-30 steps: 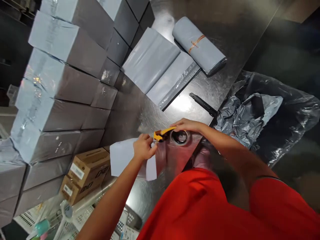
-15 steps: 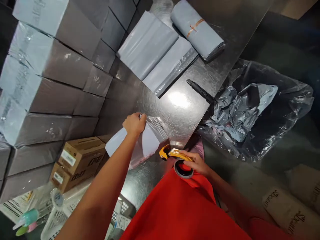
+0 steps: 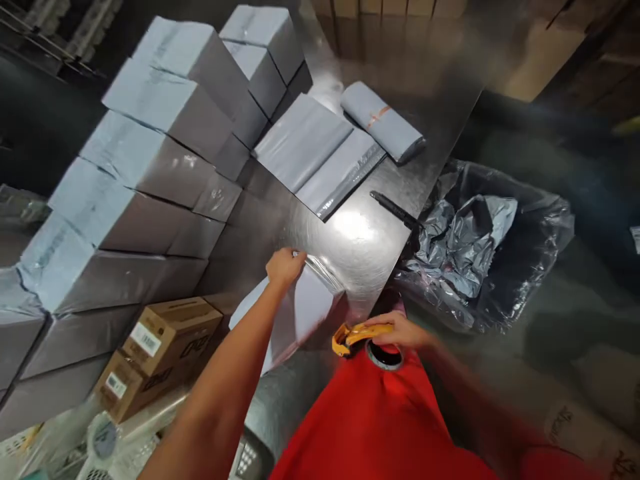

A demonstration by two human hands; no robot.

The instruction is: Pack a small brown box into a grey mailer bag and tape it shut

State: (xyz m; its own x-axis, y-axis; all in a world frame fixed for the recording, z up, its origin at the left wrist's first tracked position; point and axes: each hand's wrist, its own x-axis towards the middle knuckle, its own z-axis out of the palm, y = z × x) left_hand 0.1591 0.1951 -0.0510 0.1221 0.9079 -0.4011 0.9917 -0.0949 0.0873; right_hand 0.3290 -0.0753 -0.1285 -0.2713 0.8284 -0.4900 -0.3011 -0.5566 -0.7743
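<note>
My left hand (image 3: 285,268) is closed on the upper edge of a white plastic-wrapped package (image 3: 313,303) that lies at the near part of the metal table. Some loose film is gathered beside its fingers. In my right hand (image 3: 400,330) is a yellow tape dispenser (image 3: 357,333) with a tape roll (image 3: 384,355) on it. The dispenser is held just right of the package, in front of the red clothing, and apart from the package. The fingers wrap round its handle.
Stacked wrapped boxes (image 3: 150,160) line the left side, with brown cartons (image 3: 173,333) nearer. A stack of grey mailer bags (image 3: 320,153), a rolled bundle (image 3: 383,123) and a black box cutter (image 3: 395,208) lie on the metal table (image 3: 370,257). A clear-lined bin (image 3: 530,247) holds crumpled plastic.
The camera view has tilted up, bringing more of the box stack and far table into sight. The tape dispenser has turned slightly; my left hand keeps its grip on the package.
</note>
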